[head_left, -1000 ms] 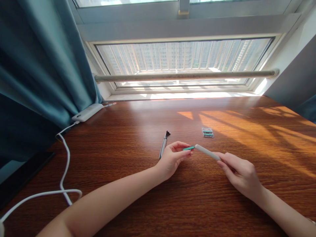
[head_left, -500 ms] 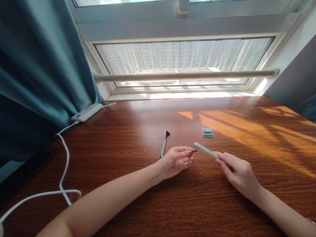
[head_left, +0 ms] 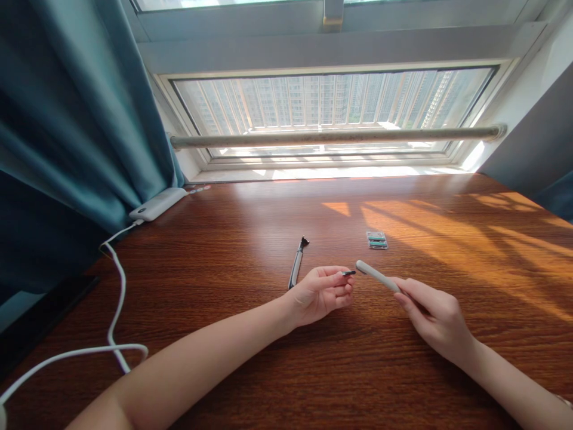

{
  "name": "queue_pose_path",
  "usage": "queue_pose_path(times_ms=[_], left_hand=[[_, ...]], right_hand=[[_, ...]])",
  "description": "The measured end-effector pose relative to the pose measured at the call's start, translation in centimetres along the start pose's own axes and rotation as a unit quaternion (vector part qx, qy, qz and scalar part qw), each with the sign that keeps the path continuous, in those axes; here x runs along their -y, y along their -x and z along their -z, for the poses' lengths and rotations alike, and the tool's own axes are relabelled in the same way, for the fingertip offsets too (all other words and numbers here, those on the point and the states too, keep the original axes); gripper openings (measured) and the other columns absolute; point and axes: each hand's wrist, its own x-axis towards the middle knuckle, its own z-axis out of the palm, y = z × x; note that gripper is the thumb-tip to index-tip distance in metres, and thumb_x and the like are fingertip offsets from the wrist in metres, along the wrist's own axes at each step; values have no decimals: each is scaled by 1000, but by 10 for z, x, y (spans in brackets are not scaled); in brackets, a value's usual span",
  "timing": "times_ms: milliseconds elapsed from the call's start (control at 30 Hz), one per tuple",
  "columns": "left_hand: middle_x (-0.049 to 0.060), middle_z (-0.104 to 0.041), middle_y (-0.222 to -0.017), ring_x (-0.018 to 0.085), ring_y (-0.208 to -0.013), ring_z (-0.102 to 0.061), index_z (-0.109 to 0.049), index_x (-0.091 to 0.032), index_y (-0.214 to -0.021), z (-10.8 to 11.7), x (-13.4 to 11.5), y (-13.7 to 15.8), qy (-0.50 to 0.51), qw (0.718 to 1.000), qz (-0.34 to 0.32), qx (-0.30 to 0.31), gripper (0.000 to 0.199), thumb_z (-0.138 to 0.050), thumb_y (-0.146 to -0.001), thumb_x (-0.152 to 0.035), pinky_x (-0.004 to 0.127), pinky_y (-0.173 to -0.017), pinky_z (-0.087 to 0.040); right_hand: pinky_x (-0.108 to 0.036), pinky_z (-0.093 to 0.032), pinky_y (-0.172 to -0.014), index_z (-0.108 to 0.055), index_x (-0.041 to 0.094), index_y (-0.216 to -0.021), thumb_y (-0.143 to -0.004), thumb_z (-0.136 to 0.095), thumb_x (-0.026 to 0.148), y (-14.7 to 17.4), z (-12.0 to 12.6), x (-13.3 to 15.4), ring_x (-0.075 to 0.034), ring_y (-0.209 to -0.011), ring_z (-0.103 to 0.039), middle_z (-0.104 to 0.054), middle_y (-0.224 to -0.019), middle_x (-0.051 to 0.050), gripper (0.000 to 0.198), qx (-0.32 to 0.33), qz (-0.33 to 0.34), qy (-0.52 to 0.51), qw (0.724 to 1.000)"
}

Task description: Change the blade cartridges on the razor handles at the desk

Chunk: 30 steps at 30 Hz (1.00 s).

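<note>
Between its thumb and fingertips my left hand pinches a small dark razor blade cartridge; its details are too small to make out. My right hand grips the lower end of a light grey razor handle. The handle's rounded tip points left toward the cartridge, with a small gap between them. Behind my left wrist lies a second razor handle, grey and black with a dark upper end. Beyond the held handle rests a clear blade case with teal-green strips inside.
A white power bank sits at the table's back left, with a white cable running forward from it. The blue curtain hangs on the left. Past the wooden table are a window and a horizontal rail.
My right hand has shifted slightly to the right, and the handle's tip has moved a little right and down. The left hand with the cartridge has barely moved.
</note>
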Motion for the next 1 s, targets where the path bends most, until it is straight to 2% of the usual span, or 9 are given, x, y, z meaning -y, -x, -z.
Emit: queue_pose_path(times_ms=[100, 233, 400, 500, 633, 767, 900, 1000], left_hand=[[3, -58, -74, 6, -63, -55, -62, -8, -86, 0, 0, 0, -3, 1000, 2, 5, 18, -65, -69, -14, 22, -67, -42], [4, -59, -74, 7, -65, -56, -62, -10, -85, 2, 0, -1, 1, 1000, 1, 4, 16, -64, -69, -12, 22, -67, -43], [5, -62, -77, 8, -68, -58, -62, -11, -85, 5, 0, -3, -2, 1000, -15, -25, 17, -65, -68, -9, 23, -70, -43], [4, -63, -76, 8, -69, -58, -62, -11, -84, 7, 1, -3, -4, 999, -31, -30, 18, -66, -67, -9, 23, -71, -43], [5, -63, -74, 8, -66, -57, -62, -12, -82, 6, 2, -4, -11, 998, -52, -32, 17, -66, -66, -9, 22, -69, -43], [4, -63, -73, 8, -65, -56, -63, -12, -80, 4, 2, -3, -25, 997, -61, -45, 19, -69, -63, -9, 23, -67, -43], [4, -63, -73, 8, -65, -56, -63, -13, -78, 2, 2, -3, -38, 995, -73, -54, 19, -70, -61, -9, 23, -67, -42], [3, -64, -73, 8, -64, -56, -63, -14, -78, 2, 3, -3, -44, 994, -78, -64, 21, -71, -59, -8, 22, -66, -42]], right_hand=[[-23, -51, -66, -55, 18, -107, -84, -44, 20, 0, 0, 0, -17, -78, -64, -66, -89, -7, 26, 20, 2, 4, 1000], [-25, -51, -72, -54, 18, -108, -85, -41, 19, 0, 0, 1, -18, -84, -63, -66, -93, -7, 26, -2, -21, 13, 1000], [-24, -52, -70, -54, 18, -109, -85, -41, 20, 0, 0, 1, -18, -83, -64, -66, -96, -7, 27, 19, 12, 25, 999], [-25, -51, -74, -55, 18, -107, -85, -42, 19, 0, -1, 0, -17, -86, -63, -66, -97, -7, 25, 2, -9, 34, 999], [-24, -51, -69, -55, 17, -105, -84, -43, 20, 0, -1, 0, -17, -81, -64, -66, -93, -7, 25, 11, -3, 27, 1000], [-25, -51, -69, -56, 19, -103, -84, -43, 21, 0, -1, 0, -18, -80, -64, -67, -92, -7, 23, -22, -12, 40, 999], [-23, -51, -65, -56, 18, -104, -84, -44, 21, 1, -1, 0, -17, -76, -65, -67, -89, -7, 24, -4, -2, 32, 999], [-25, -51, -69, -56, 18, -103, -84, -45, 20, 1, -1, 0, -17, -80, -64, -67, -92, -7, 23, -20, -18, 38, 999]])
